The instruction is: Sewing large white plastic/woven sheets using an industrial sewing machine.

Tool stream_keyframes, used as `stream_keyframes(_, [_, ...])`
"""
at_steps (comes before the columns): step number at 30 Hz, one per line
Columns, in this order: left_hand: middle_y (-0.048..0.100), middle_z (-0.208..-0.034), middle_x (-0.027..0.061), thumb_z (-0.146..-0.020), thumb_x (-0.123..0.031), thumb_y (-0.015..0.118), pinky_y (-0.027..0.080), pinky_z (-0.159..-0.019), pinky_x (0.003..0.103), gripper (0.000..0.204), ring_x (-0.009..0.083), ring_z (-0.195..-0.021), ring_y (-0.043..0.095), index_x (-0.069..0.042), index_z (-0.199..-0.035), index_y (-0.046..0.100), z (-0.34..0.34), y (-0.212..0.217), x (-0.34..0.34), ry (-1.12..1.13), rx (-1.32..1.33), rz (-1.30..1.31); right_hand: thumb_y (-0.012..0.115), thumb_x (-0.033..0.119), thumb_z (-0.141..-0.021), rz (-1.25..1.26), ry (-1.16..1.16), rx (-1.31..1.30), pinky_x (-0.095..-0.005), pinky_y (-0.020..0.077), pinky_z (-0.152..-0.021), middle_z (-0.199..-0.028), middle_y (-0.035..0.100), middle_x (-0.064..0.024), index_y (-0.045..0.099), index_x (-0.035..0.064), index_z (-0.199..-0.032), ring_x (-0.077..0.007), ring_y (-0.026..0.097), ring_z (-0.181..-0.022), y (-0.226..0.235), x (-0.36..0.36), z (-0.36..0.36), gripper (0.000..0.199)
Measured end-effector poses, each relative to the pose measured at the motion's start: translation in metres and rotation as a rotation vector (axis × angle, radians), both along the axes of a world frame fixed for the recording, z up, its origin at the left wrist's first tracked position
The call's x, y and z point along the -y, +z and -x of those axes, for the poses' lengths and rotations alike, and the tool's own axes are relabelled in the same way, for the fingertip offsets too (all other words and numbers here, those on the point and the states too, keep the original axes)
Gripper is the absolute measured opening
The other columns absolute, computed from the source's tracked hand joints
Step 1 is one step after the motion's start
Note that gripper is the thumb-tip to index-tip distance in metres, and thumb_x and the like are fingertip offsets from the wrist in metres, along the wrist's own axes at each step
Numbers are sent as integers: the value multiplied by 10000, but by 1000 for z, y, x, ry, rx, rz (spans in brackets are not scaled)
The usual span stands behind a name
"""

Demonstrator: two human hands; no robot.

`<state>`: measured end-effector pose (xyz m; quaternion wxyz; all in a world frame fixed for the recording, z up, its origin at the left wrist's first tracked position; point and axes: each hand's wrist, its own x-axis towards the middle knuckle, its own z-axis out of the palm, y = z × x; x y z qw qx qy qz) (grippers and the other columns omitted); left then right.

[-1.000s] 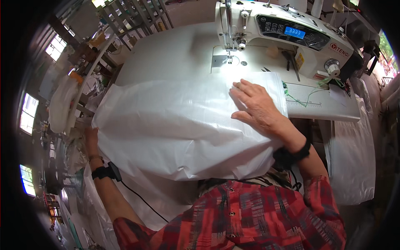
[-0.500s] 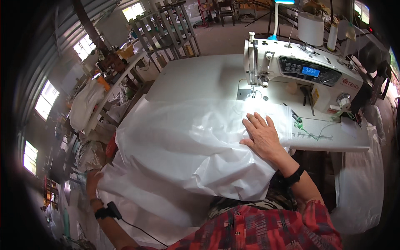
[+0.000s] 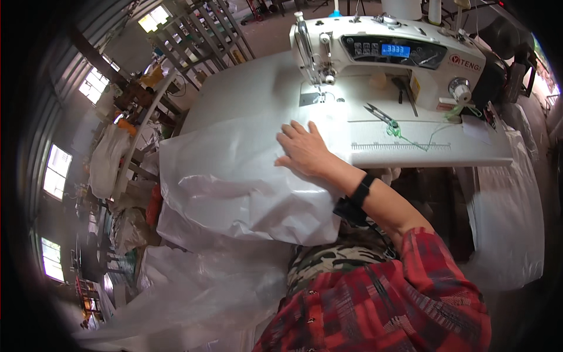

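A wide sheet of thin white plastic covers the near left part of the sewing table and drops in folds over its front edge. My right hand lies on top of the sheet, palm down with fingers spread, just left of the sheet's right edge. Beyond the fingertips stands a white sewing machine with a lit display; its lamp brightens the needle and presser foot. Whether the sheet reaches under the foot cannot be made out. More white plastic hangs low by my lap. My left hand is out of the picture.
Small scissors with green thread on the handles lie right of the needle. Plastic sheeting hangs off the table's right end. At the left, a side bench has a white bundle beside it; a slatted frame stands behind.
My left hand, formerly at the sheet's lower left edge, has left the picture. The view has shifted, so machine and table appear higher and further left. My right hand still rests on the sheet.
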<state>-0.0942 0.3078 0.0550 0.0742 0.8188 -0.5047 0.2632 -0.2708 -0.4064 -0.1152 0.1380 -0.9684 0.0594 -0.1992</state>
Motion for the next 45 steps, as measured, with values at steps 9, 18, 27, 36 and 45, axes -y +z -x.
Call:
stream_keyframes(9, [620,-878,75,-921,-214,634,478,-644,286,210,143,-712,568,-17,-994,628,76,28,434,-629,-373,115,624,492,-868,12,110,-123,-522,307,-1044,-1403,483,-108,524,97,-1316,-282,379,-1360,-1,-15,-6,606])
stream_keyframes(18, [603,-724,213,-970,-334,574,456,-620,401,399,378,-647,547,34,-819,598,125,-109,699,-734,-775,106,625,276,-897,-246,407,145,-417,434,-953,-1114,637,-142,623,41,-1095,-295,575,-1129,-6,35,85,307])
stream_keyframes(27, [445,-649,69,-982,-280,571,402,-618,306,368,121,-666,378,36,-797,543,104,-156,706,-617,-1170,285,723,169,-779,-21,-216,236,-419,418,-884,-1059,597,-136,596,18,-984,-308,543,-1026,0,80,87,285])
stream_keyframes(36, [578,-793,-51,-885,-192,703,409,-655,178,195,22,-725,482,0,-879,666,95,-150,695,-608,-1753,181,696,138,-753,-69,-295,177,-435,352,-957,-1080,563,-128,570,52,-913,-314,488,-1154,-7,103,63,221])
stream_keyframes(45, [649,-811,-20,-855,-156,721,461,-705,218,164,53,-753,553,3,-894,715,94,-160,699,-678,-1601,180,621,96,-819,-79,-280,181,-432,341,-973,-1032,587,-93,583,75,-894,-289,500,-1152,-8,103,61,86])
